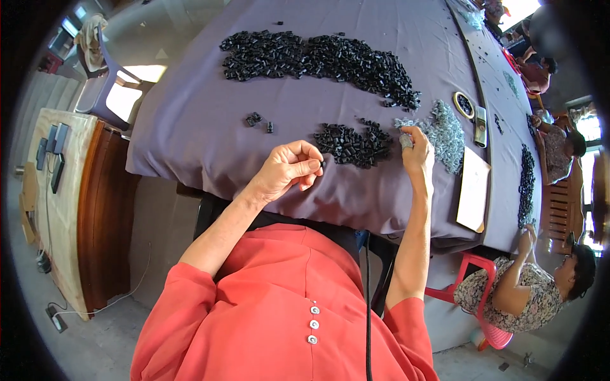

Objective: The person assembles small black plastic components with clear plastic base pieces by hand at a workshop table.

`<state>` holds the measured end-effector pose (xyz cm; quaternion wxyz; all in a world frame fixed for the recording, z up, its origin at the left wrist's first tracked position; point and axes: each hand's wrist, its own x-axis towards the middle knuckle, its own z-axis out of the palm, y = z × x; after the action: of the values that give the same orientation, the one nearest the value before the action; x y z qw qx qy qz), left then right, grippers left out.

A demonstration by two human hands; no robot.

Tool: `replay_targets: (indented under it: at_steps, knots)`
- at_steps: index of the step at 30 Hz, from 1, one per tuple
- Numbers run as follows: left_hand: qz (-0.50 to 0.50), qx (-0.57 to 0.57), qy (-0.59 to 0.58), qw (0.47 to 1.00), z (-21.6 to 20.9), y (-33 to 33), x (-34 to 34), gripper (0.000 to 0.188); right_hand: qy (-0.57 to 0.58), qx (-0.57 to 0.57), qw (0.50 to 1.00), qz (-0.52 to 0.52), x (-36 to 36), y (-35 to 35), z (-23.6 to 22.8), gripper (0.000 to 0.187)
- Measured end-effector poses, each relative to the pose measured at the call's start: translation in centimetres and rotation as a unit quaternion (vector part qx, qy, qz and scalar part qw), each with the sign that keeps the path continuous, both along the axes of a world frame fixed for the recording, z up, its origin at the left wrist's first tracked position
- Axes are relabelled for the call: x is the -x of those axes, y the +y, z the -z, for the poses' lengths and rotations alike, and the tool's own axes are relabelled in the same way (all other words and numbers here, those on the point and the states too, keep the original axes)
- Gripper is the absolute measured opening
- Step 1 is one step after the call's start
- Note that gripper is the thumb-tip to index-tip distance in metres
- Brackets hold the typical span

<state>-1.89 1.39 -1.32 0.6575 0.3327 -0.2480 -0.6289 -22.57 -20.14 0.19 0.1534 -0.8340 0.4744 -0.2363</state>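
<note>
My left hand (289, 170) is raised at the table's near edge, thumb and fingers pinched on a small black piece (322, 164) that mostly hides behind them. To its right, my right hand (417, 154) reaches into the near side of a heap of small clear pieces (448, 136). Its fingertips are drawn together, and whatever they hold is too small to make out. Something greyish covers one of its digits. Between the hands lies a small heap of black pieces (353, 145).
A long heap of black pieces (318, 58) spreads farther back on the purple tablecloth (190, 120). On the right are a tape roll (464, 105) and a white sheet (474, 190). Other people work along the right, one on a red chair (486, 298). A wooden cabinet (101, 216) stands left.
</note>
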Motion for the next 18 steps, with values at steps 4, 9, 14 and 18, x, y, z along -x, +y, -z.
replay_targets:
  at_steps: [4,9,14,18]
  knots:
    - [-0.004,0.008,-0.007,1.000,0.1,-0.1,-0.1,0.006,0.003,-0.006,1.000,-0.010,0.0,0.3,-0.4,0.018]
    - [-0.003,0.008,0.008,1.000,-0.2,-0.1,-0.2,0.006,-0.045,-0.016,0.998,-0.029,0.7,-0.2,0.5,0.017]
    - [-0.006,0.004,-0.014,1.000,0.1,0.0,0.1,0.006,-0.024,0.006,1.000,-0.001,-0.2,0.5,0.2,0.017]
    - [-0.021,0.000,-0.023,1.000,0.0,-0.2,0.4,0.007,0.012,0.041,0.999,-0.004,-0.3,0.7,0.3,0.014]
